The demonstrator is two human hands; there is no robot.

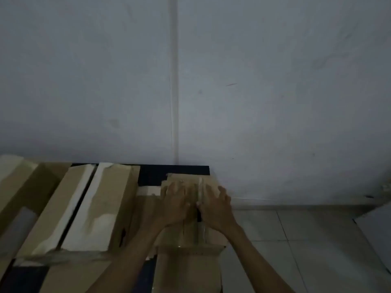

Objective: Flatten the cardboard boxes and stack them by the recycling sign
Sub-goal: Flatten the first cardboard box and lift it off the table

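A brown cardboard box (pixel 188 265) with a taped seam stands at the bottom centre, its top under both my hands. My left hand (pixel 174 205) lies flat on the left top flap, fingers spread. My right hand (pixel 215 208) rests on the right flap beside the seam, fingers apart and slightly curled. The thumbs nearly meet over the seam. To the left lie two long cardboard boxes (pixel 99 208) with pale torn tape strips, side by side. No recycling sign is in view.
A grey-white wall (pixel 275 81) with a vertical conduit (pixel 174 81) fills the upper frame. A dark surface (pixel 173 173) lies under the boxes. Pale floor tiles (pixel 296 240) spread to the right, with a white panel (pixel 376 225) at the far right edge.
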